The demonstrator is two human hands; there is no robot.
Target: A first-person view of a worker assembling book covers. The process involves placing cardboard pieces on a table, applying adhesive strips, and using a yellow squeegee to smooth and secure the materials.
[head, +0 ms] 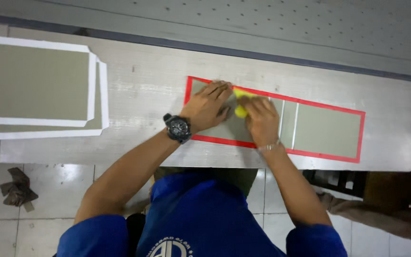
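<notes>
pressing flat, the left hand [209, 105] steadies the red-edged board [327, 131]; the right hand [261, 119] grips a yellow tool [240, 110].

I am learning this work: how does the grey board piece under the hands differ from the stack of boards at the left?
The red-bordered board piece has a red edge and lies single, in panels; the stack of boards has white edges and is layered. The left hand and right hand rest on the red one; the stack is untouched. Both are grey and flat on the table.
</notes>
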